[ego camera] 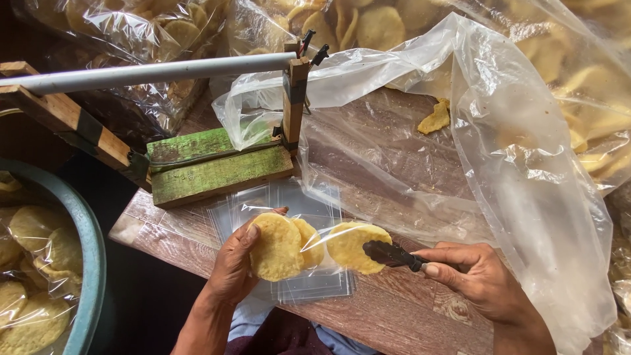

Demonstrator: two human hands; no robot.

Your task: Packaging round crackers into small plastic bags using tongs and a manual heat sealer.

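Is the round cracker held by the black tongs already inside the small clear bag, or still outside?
Partly in: cracker, gripped by black tongs, sits at the small clear bag's mouth.

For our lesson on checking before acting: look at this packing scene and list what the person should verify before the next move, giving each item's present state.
1. Left hand grips the two round yellow crackers firmly: ok.
2. Black tongs in the right hand pinch the third cracker at its edge: ok.
3. Small clear bag around the crackers is open wide enough: cannot tell.
4. Stack of clear bags lies flat on the wooden table under the hands: ok.
5. Large plastic sack stays out of the working spot: ok.
6. Loose cracker piece lying on the table, unpicked: not ok.
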